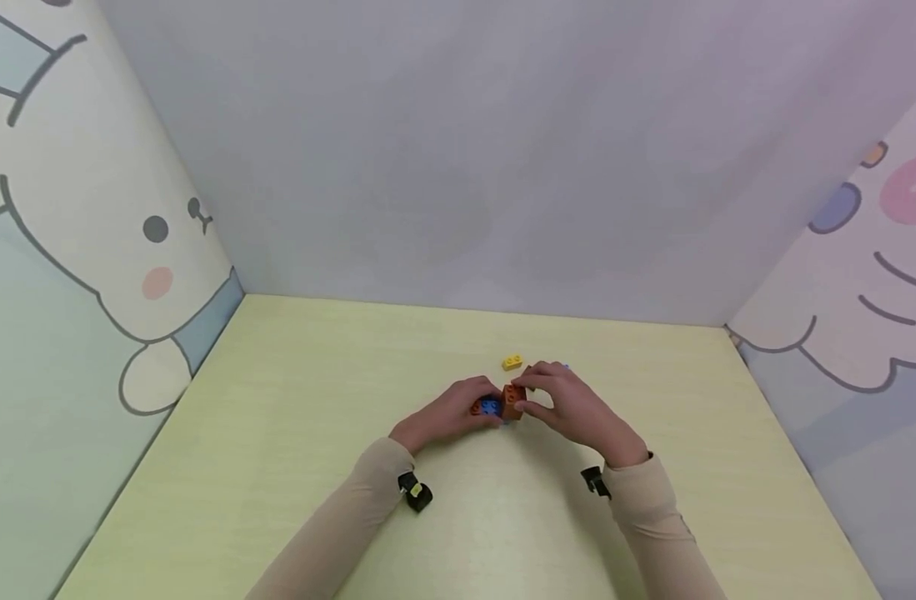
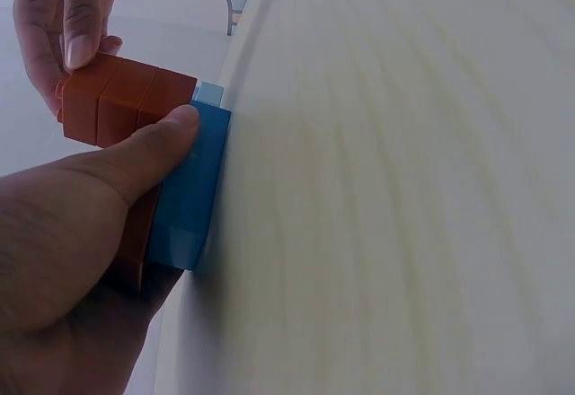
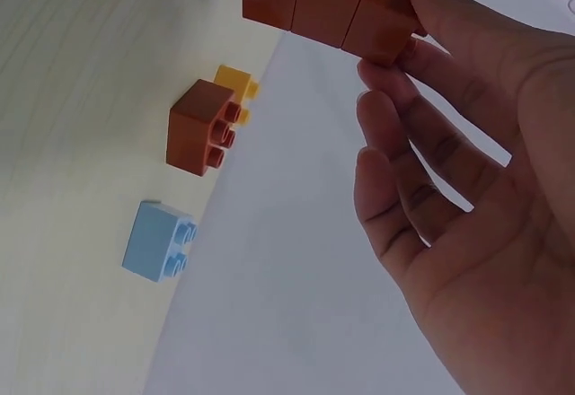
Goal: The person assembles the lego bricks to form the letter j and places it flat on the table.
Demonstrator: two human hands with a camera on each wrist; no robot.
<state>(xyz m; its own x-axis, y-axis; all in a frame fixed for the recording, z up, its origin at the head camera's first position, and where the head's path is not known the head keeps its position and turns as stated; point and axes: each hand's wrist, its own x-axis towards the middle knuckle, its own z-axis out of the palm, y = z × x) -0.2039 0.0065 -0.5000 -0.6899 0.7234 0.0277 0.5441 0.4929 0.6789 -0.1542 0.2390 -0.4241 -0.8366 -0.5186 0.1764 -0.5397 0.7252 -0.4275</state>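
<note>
Near the middle of the table my left hand (image 1: 453, 412) grips a low built piece, its thumb along a blue brick (image 2: 190, 188) and its fingers behind. A reddish-brown brick also shows in that grip. Between thumb and fingers, my right hand (image 1: 573, 408) pinches the top of a stack of three reddish-brown bricks (image 3: 328, 0). The stack stands upright beside the left thumb, its lower end at a light blue stud at the end of the blue brick. Studs of the low piece show between the left thumb and fingers in the head view.
Beyond the hands lies a small yellow brick (image 1: 513, 362). In the right wrist view a loose reddish-brown brick (image 3: 193, 135) and a light blue brick (image 3: 153, 242) lie on the table near it. Walls with cartoon prints (image 1: 157, 233) border the pale yellow table (image 1: 337, 350).
</note>
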